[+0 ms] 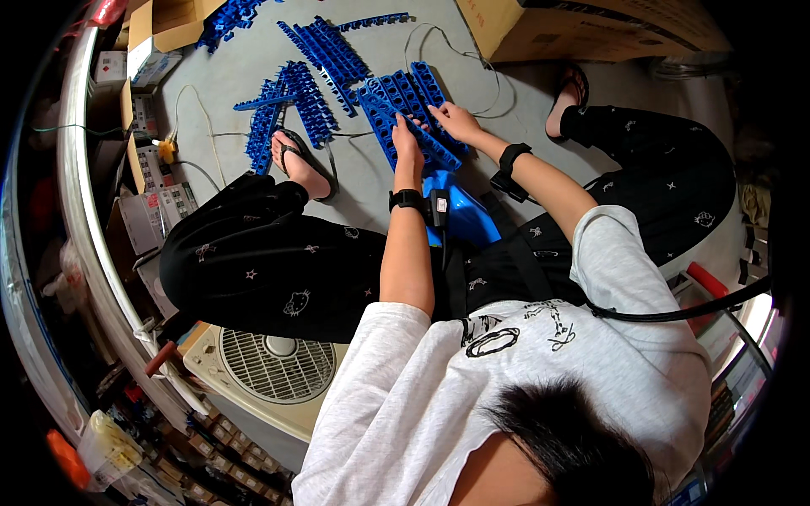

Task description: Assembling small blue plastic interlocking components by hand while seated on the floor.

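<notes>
Between my feet lies a group of blue plastic strips [403, 97] with rows of round holes, side by side. My left hand [408, 142] is closed around one such blue perforated strip [440, 153], which slants across the others. To its right, my right hand [456, 123] has its fingers bent in a pinch at the end of another blue perforated strip [429, 83]; the fingertips are partly hidden. Beneath the hands, in front of my lap, is a smooth blue plastic piece [460, 211], perhaps a stool, mostly covered.
More blue strips lie in a crossed heap [291, 105] and a stack [325, 51] farther off. Loose blue pieces [228, 25] sit by an open carton [169, 29]. A large cardboard box [582, 29] stands far right, a fan [278, 363] near left. Thin cords cross the floor.
</notes>
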Available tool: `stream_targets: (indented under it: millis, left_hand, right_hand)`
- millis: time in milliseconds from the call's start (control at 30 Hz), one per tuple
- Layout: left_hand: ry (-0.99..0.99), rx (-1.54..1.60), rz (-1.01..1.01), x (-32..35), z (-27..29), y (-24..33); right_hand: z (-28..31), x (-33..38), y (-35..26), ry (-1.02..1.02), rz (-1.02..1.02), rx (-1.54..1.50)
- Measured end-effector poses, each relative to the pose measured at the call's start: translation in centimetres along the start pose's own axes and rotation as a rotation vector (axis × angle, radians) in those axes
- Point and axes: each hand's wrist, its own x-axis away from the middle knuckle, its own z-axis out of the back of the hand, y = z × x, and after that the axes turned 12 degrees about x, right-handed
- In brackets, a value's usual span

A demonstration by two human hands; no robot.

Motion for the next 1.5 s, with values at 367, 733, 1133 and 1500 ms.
stream_targets:
  millis: [367,733,1133,1500]
  left_hand:
    - [-0.075,-0.223,-0.111,-1.4,-0.7,0.9]
    - [-0.238,-0.288,-0.009,0.1,-1.9,0.6]
    - [0.111,-0.625,-0.464,0.0,0.5,0.3]
    - [0.582,-1.142,-0.546,3.0,0.1,1.4]
  right_hand:
    - [0.9,4.5,-3.2,0.031,0.478,0.49]
    - [2.8,4.6,-3.1,0.201,0.584,0.576]
    - [3.7,3.8,-2.5,0.389,0.482,0.601]
    - [2.5,3.1,-1.6,0.451,0.442,0.587]
